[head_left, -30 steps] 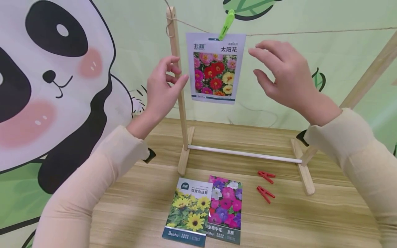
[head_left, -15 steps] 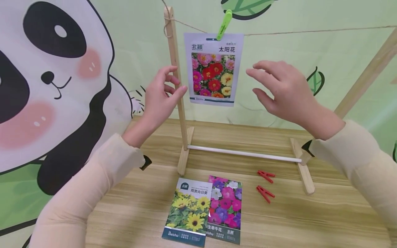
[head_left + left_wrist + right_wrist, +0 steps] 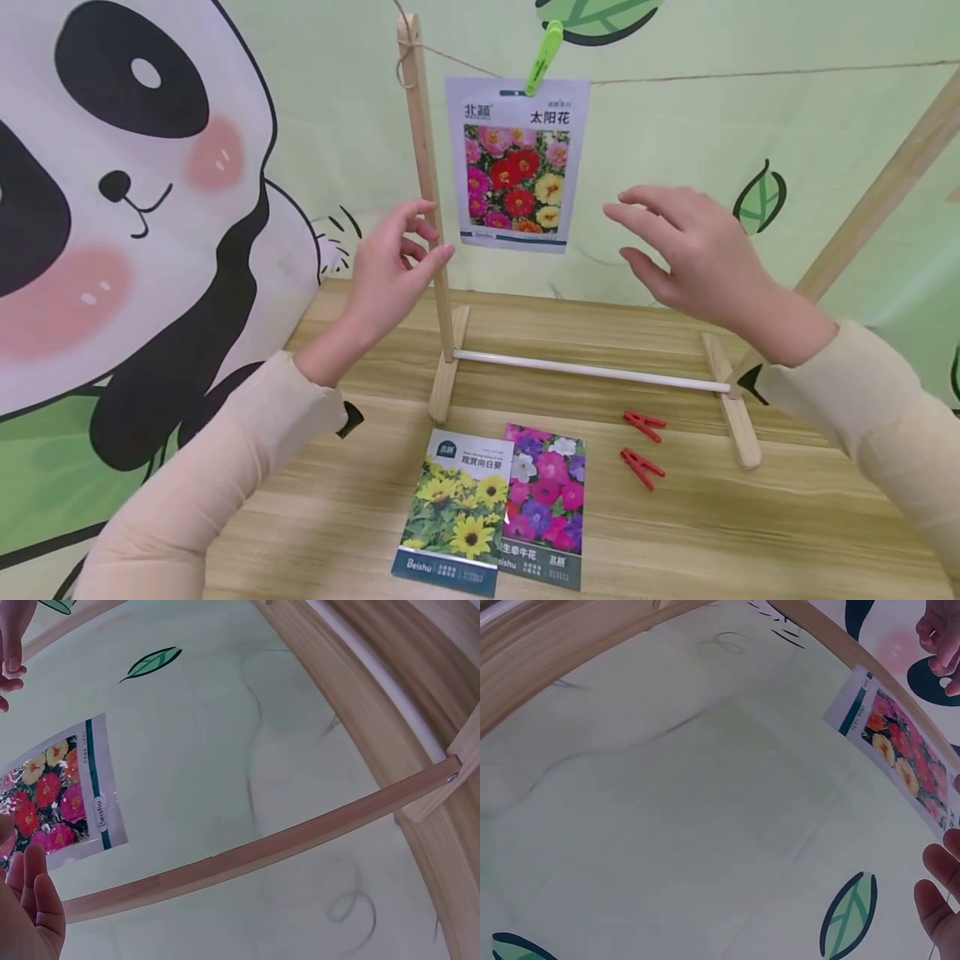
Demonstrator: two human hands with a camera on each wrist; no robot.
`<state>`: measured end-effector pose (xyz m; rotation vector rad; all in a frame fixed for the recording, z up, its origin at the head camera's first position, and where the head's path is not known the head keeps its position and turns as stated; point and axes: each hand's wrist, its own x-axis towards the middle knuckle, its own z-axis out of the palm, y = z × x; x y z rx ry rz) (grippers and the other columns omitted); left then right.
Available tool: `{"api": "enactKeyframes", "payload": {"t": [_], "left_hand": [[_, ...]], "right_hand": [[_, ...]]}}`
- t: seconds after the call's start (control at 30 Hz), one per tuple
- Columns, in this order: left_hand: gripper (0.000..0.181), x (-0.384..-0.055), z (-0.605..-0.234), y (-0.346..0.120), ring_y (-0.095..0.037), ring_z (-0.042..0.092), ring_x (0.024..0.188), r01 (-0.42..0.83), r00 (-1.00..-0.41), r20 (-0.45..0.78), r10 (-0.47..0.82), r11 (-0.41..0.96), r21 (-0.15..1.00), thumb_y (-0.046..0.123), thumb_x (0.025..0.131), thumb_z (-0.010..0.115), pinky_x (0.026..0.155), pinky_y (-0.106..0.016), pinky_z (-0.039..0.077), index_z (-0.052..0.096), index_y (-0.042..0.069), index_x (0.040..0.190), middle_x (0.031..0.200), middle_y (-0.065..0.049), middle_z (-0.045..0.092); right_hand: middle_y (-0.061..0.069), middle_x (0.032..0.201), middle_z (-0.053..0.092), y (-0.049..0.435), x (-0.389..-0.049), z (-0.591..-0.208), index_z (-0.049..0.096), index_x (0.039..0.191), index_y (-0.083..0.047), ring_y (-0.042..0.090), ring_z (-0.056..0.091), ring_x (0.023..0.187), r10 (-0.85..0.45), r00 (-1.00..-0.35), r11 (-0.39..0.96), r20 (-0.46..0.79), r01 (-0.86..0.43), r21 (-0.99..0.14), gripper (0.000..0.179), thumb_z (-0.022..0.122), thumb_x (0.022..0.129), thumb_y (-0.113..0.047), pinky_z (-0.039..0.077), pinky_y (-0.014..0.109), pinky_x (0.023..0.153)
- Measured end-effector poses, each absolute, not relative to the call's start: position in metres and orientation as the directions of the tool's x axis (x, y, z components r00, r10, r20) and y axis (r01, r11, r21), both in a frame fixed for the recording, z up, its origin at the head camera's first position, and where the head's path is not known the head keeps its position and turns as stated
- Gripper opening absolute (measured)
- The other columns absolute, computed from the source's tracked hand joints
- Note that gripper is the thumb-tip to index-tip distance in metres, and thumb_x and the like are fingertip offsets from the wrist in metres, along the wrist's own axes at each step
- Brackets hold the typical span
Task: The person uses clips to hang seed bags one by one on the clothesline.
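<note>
A white seed packet (image 3: 517,167) with red, pink and yellow flowers hangs from a twine line (image 3: 675,78), held near its top edge by a green clothespin (image 3: 544,58). My left hand (image 3: 397,271) is raised left of the packet, near the left wooden post (image 3: 424,150), its fingers loosely bent around nothing. To the packet's right, my right hand (image 3: 697,250) hovers with relaxed fingers, also holding nothing. Both hands are apart from the packet. On the table lie a sunflower seed packet (image 3: 456,510) and, partly under it, a petunia-like packet (image 3: 546,500).
Two red clothespins (image 3: 642,447) lie on the wooden table (image 3: 315,508) right of the packets. The rack's white crossbar (image 3: 592,372) runs low between its wooden feet. A slanting right post (image 3: 877,183) stands behind my right arm. A panda-print backdrop (image 3: 247,125) hangs behind.
Both hands have moved down, away from the level of the packet's upper part. The packet still hangs on the line, and the things on the table have stayed put.
</note>
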<state>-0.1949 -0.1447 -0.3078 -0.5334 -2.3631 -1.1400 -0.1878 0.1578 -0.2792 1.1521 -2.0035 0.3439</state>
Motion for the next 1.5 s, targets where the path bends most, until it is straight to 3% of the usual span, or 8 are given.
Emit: {"api": "enactKeyframes", "payload": {"t": [0.23,0.37,0.47,0.6,0.9,1.17,1.5], "left_hand": [[0.041,-0.193,-0.321,-0.148,-0.016,0.057,0.066,0.517,-0.829,0.542,0.141,0.562,0.646,0.017,0.083,0.063,0.055,-0.019,0.043,0.049,0.004,0.120,0.089,-0.011,0.060],[0.041,-0.191,-0.329,-0.151,-0.016,0.056,0.065,0.506,-0.838,0.529,0.133,0.550,0.664,0.014,0.082,0.064,0.055,-0.019,0.043,0.050,0.003,0.119,0.088,-0.011,0.060],[0.040,-0.189,-0.336,-0.153,-0.016,0.055,0.064,0.499,-0.844,0.521,0.129,0.546,0.673,0.013,0.081,0.065,0.055,-0.019,0.043,0.051,0.003,0.118,0.088,-0.012,0.060],[0.039,-0.189,-0.346,-0.157,-0.016,0.056,0.064,0.489,-0.849,0.514,0.119,0.545,0.681,0.013,0.081,0.065,0.055,-0.020,0.043,0.052,0.004,0.117,0.087,-0.012,0.060],[0.039,-0.190,-0.364,-0.163,-0.018,0.057,0.065,0.439,-0.875,0.475,0.095,0.570,0.694,0.016,0.082,0.063,0.053,-0.017,0.042,0.051,0.005,0.118,0.088,-0.011,0.060],[0.040,-0.189,-0.377,-0.167,-0.018,0.056,0.065,0.392,-0.906,0.413,0.092,0.551,0.737,0.015,0.083,0.063,0.053,-0.019,0.043,0.049,0.006,0.119,0.090,-0.012,0.060],[0.041,-0.185,-0.392,-0.173,-0.017,0.054,0.066,0.347,-0.933,0.343,0.105,0.513,0.786,0.015,0.083,0.063,0.053,-0.021,0.045,0.048,0.007,0.120,0.092,-0.012,0.058]], "right_hand": [[0.019,0.104,0.059,0.163,-0.185,-0.292,0.058,0.112,-0.002,0.033,0.056,0.085,-0.612,-0.294,0.540,0.734,-0.833,0.116,0.035,0.061,0.078,-0.006,0.046,0.047,0.074],[0.019,0.103,0.059,0.166,-0.184,-0.300,0.058,0.112,-0.002,0.033,0.056,0.084,-0.608,-0.287,0.526,0.740,-0.844,0.105,0.030,0.054,0.087,-0.017,0.046,0.047,0.073],[0.019,0.104,0.059,0.168,-0.183,-0.306,0.058,0.112,-0.001,0.033,0.056,0.083,-0.616,-0.288,0.524,0.733,-0.845,0.109,0.036,0.043,0.092,-0.028,0.047,0.046,0.072],[0.019,0.104,0.059,0.170,-0.183,-0.312,0.058,0.112,-0.001,0.033,0.057,0.083,-0.636,-0.292,0.520,0.714,-0.846,0.117,0.035,0.046,0.091,-0.026,0.048,0.045,0.071],[0.019,0.105,0.059,0.173,-0.183,-0.330,0.056,0.115,-0.001,0.031,0.057,0.088,-0.647,-0.345,0.526,0.680,-0.848,0.070,0.049,0.036,0.093,-0.040,0.048,0.045,0.073],[0.019,0.109,0.058,0.178,-0.181,-0.350,0.054,0.117,0.001,0.033,0.056,0.097,-0.639,-0.383,0.541,0.667,-0.840,0.035,0.053,0.040,0.091,-0.043,0.046,0.046,0.080],[0.017,0.111,0.057,0.183,-0.173,-0.370,0.053,0.119,0.000,0.031,0.055,0.097,-0.619,-0.454,0.575,0.641,-0.818,-0.023,0.056,0.037,0.091,-0.047,0.047,0.045,0.079]]}}
